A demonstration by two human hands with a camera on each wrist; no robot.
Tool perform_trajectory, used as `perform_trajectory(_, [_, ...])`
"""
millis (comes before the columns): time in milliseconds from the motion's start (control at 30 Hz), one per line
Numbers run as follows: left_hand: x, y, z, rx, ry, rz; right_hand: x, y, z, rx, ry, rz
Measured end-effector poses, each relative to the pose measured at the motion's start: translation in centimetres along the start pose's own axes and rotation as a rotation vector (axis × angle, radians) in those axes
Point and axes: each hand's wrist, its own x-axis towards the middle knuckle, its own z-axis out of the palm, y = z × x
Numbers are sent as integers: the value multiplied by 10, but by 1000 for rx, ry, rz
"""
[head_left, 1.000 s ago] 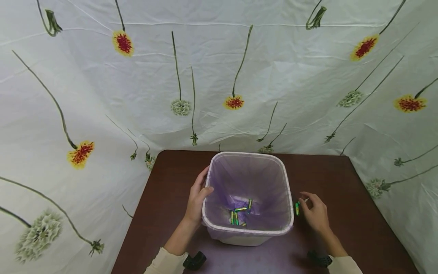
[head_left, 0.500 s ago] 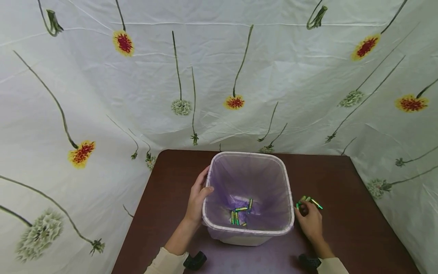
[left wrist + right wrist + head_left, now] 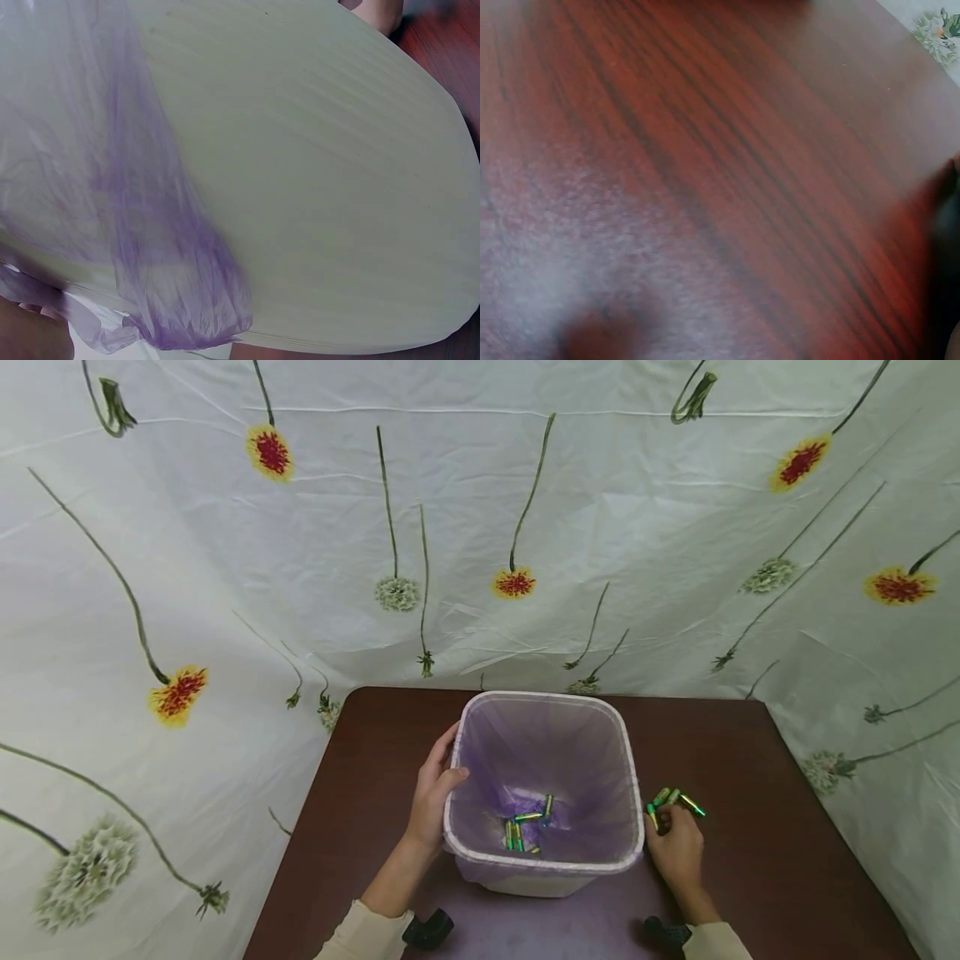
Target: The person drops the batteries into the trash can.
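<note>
A square bin (image 3: pixel 480 867) lined with a thin purple bag (image 3: pixel 180 247) stands in the middle of the table. My left hand (image 3: pixel 430 802) grips its left side, thumb over the rim and fingers along the outside. Inside, several small green-and-gold batteries (image 3: pixel 514 837) lie on the bottom. To the right of the bin, my right hand (image 3: pixel 680 850) is down at the table with curled fingers, pinching a battery (image 3: pixel 652 816) between thumb and fingers. More batteries (image 3: pixel 692 806) lie just beyond the knuckles. Part of this group is hidden by the hand.
The dark brown table (image 3: pixel 750 777) has rounded back corners. A white cloth (image 3: pixel 322 527) printed with flowers hangs behind it and at both sides. In the right wrist view, mostly the wood-grained tabletop (image 3: pixel 705 150) shows.
My right hand has moved slightly left and nearer to me, its fingers curling in; batteries it covered now show beyond it. The left hand and bin have stayed put.
</note>
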Motion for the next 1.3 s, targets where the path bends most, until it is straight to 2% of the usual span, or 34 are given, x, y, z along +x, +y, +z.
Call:
perform_trajectory(200, [-1,-1,-1,0,-4,8,-7,-3,1,-20,81,-35])
perform_trajectory(367, [-1,-1,-1,-1,3,5,-8,-4,1,-12,91,-14])
perform_trajectory(767, [0,1,0,8,1,5,-6,-2,-3,70,35,0])
perform_trajectory(1067, [3,0,1,19,0,8,4,0,-13,97,-10,-29])
perform_trajectory(1300, [-1,0,-1,18,17,-5,14,-1,-20,136,-82,7])
